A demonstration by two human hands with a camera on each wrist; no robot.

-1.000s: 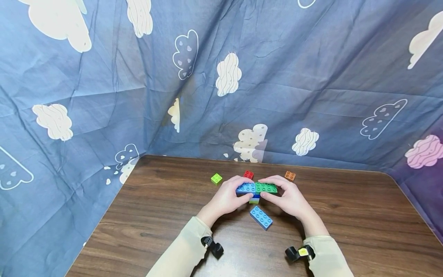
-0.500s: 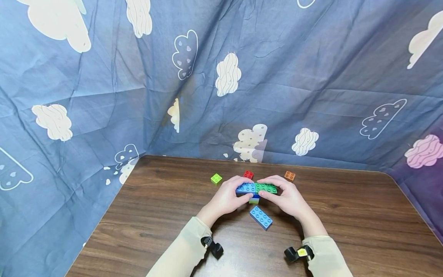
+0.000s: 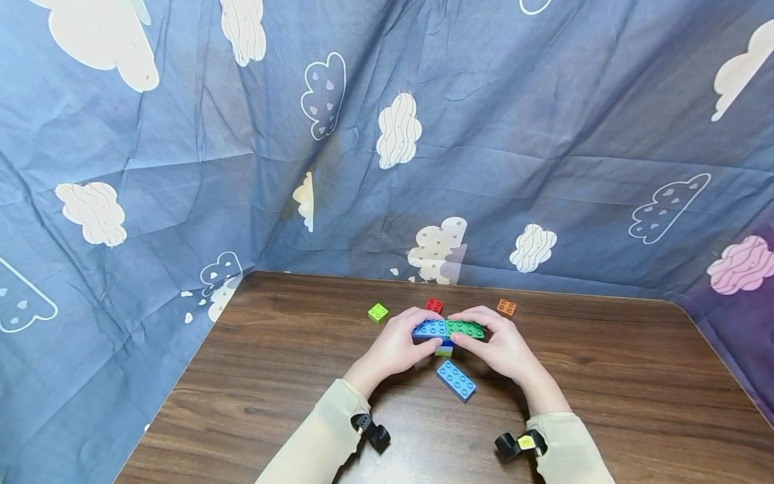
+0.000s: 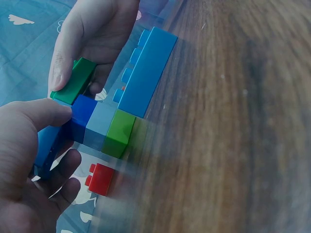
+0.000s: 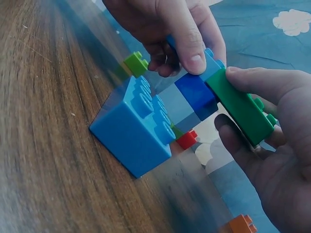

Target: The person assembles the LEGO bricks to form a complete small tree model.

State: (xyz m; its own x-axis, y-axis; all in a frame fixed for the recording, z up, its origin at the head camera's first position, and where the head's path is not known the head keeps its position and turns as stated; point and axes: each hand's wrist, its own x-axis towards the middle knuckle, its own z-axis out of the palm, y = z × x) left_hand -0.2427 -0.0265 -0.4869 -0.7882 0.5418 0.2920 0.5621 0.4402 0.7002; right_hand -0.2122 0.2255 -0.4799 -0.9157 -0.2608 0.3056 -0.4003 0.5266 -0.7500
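Our left hand (image 3: 396,343) curls round a blue brick (image 3: 430,328), right hand (image 3: 503,343) pinches a green brick (image 3: 466,328), both atop the stack (image 4: 100,127).

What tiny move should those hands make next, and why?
Probably a downward press by the right hand on the green brick: its outer end overhangs the stack, and whether it is fully seated is hard to tell. The left hand pinches the neighbouring blue brick, which should help steady it.
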